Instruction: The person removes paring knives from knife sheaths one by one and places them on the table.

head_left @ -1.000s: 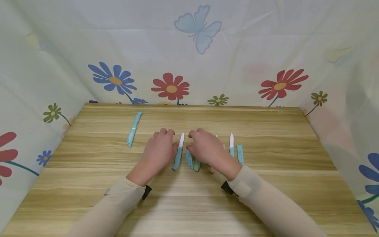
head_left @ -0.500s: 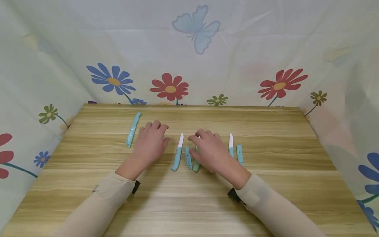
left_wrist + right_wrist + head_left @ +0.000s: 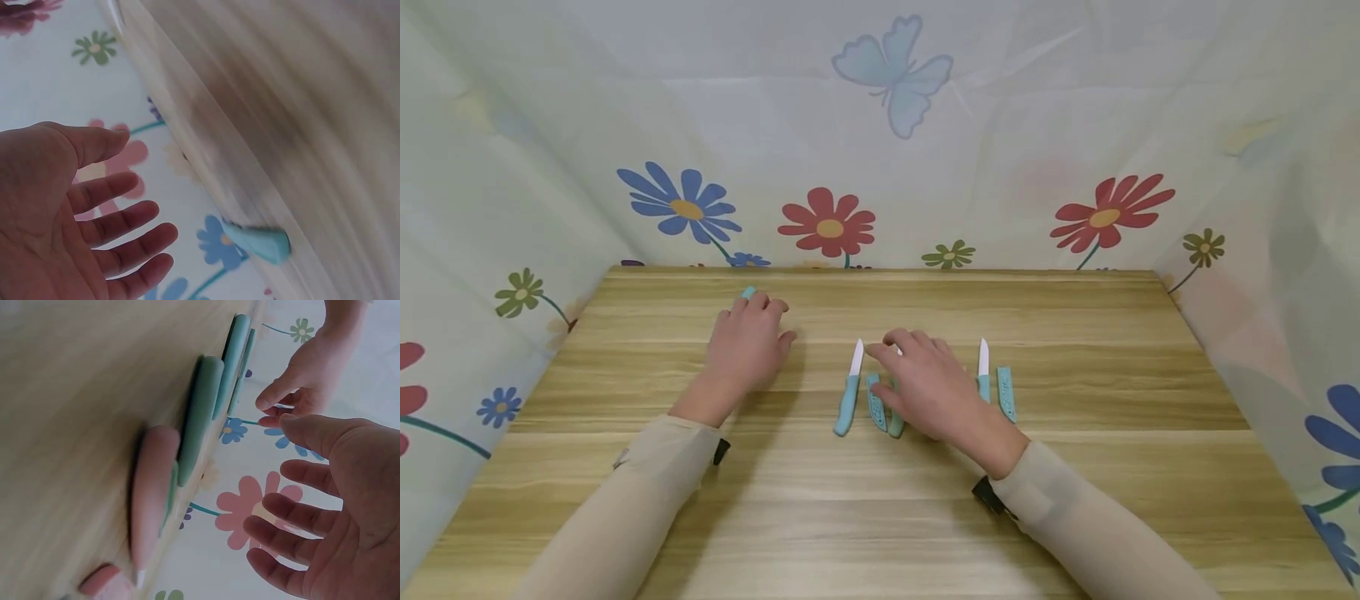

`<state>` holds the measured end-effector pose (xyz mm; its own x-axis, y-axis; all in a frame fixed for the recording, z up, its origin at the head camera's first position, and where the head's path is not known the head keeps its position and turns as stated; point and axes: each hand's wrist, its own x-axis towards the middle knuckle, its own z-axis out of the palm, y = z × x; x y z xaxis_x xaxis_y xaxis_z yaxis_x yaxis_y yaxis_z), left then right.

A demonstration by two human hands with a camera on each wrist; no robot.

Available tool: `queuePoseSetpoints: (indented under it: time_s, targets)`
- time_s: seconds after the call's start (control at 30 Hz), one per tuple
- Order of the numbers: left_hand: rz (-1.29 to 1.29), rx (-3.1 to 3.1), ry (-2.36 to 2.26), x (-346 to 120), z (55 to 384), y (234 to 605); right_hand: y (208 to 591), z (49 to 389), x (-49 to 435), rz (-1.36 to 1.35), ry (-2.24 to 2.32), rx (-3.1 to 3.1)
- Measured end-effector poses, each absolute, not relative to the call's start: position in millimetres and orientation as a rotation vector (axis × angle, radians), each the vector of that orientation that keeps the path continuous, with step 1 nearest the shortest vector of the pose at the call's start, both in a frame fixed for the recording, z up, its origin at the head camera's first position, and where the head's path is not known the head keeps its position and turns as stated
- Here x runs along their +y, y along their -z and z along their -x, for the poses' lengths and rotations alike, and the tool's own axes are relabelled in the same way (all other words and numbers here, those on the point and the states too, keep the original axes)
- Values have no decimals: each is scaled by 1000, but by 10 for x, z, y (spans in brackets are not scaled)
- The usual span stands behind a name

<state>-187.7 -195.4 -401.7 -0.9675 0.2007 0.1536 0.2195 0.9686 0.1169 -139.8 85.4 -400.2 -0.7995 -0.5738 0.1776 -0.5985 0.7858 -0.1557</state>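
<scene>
My left hand [image 3: 745, 346] hovers over a light blue knife whose handle end [image 3: 748, 292] shows past the fingers; the hand covers the rest. In the left wrist view its fingers are spread apart, away from the blue handle [image 3: 259, 242]. My right hand [image 3: 925, 379] hangs, fingers loosely bent and holding nothing, over a green-handled knife [image 3: 896, 425] and a pink-handled knife [image 3: 153, 487]. Just left of it lie a blue sheath [image 3: 876, 404] and a bare blue knife [image 3: 847, 404] with a white blade. A pink sheath [image 3: 107, 582] shows low in the right wrist view.
Right of the right hand lie another blue knife [image 3: 984, 367], white blade pointing away, and its blue sheath [image 3: 1007, 393]. The wooden table [image 3: 850, 533] ends at a flower-printed cloth [image 3: 1000, 150] along the back and sides.
My left hand has moved left and away from beside the bare blue knife to above the far-left knife. The right hand has shifted slightly and stays over the green and pink knives.
</scene>
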Motion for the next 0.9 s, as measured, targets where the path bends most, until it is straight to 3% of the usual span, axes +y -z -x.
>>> queuePoseSetpoints:
  time_s: [0.9]
  targets:
    - [51, -3161, 209, -2554, 2673, 4058, 3926, 1430, 547, -1046, -248, -2803]
